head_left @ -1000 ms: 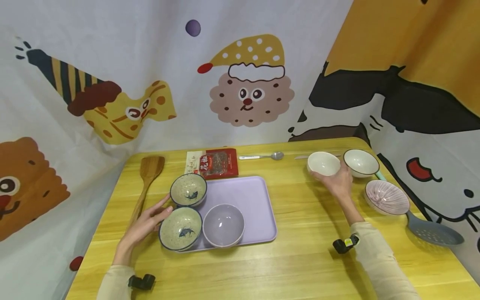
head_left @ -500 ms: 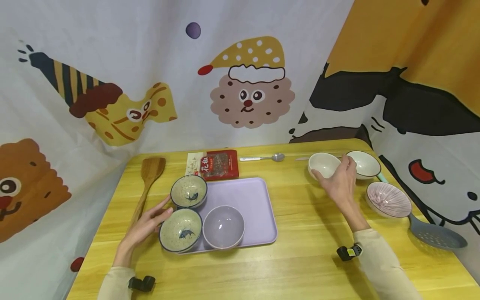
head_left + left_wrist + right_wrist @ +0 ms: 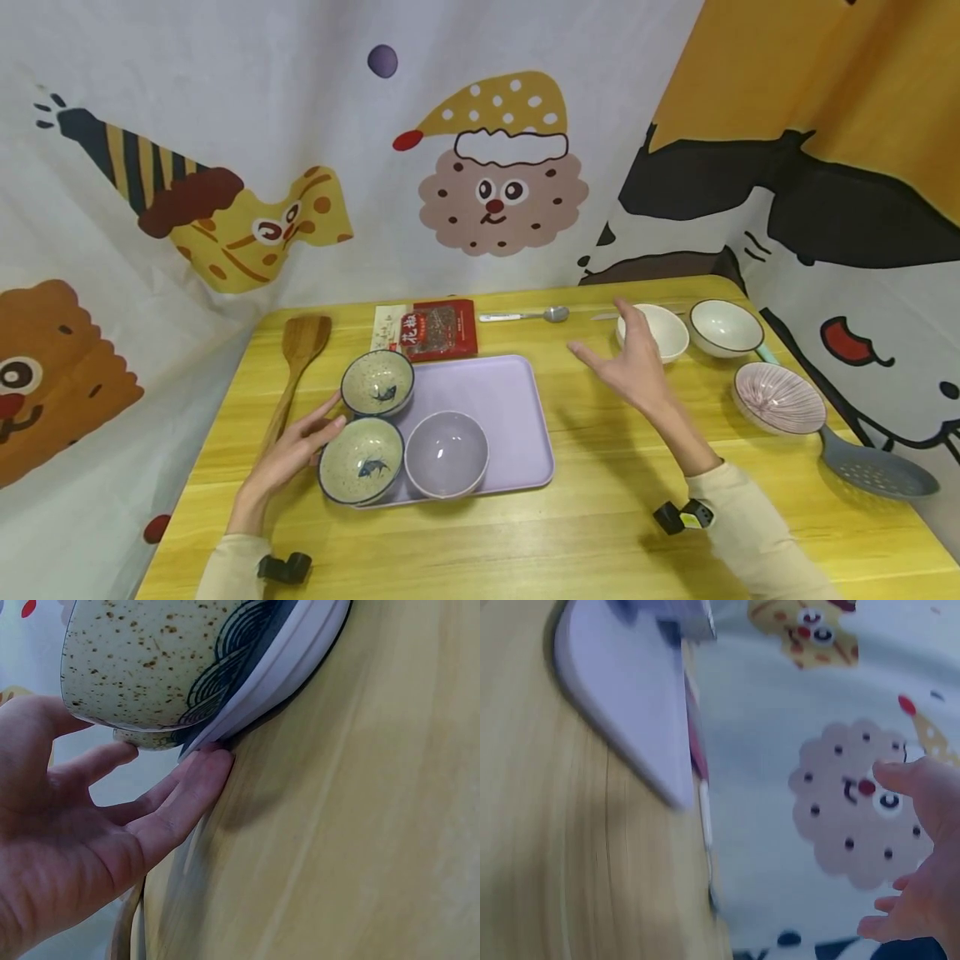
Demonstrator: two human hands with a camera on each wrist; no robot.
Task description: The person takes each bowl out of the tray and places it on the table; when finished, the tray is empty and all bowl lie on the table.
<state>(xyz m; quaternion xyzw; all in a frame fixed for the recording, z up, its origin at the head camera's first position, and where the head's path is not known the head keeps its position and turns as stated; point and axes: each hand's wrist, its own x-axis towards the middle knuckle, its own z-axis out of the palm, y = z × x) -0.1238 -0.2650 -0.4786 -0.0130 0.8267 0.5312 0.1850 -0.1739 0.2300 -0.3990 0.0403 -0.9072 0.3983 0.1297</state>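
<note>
Left grip (image 3: 288,454): rests beside the near fish bowl (image 3: 360,460) and far fish bowl (image 3: 377,382), with fingers loosely extended, clasping nothing; reaches the lavender tray (image 3: 521,433) at its rim, by the left wrist view
Right grip (image 3: 633,367): hangs above the surface (image 3: 592,533), released, with thumb spread wide of the fingers
Near fish bowl: sits at the tray's near-left corner, jutting past the edge; could tip outward if the rim were raised by the left fingertips
Far fish bowl: sits at the far-left corner, just behind; could chip against its neighbour if nudged
Lavender bowl (image 3: 447,454): stands on the tray's near side; could be jarred by any shove from the left
Lavender tray: could slide or tilt, being loaded mostly leftward
White bowl (image 3: 671,332): stands on the surface, partly hidden behind the right grip; could be knocked into the brown-rimmed bowl (image 3: 725,327) by a low, careless sweep; cannot tell the exact clearance
</note>
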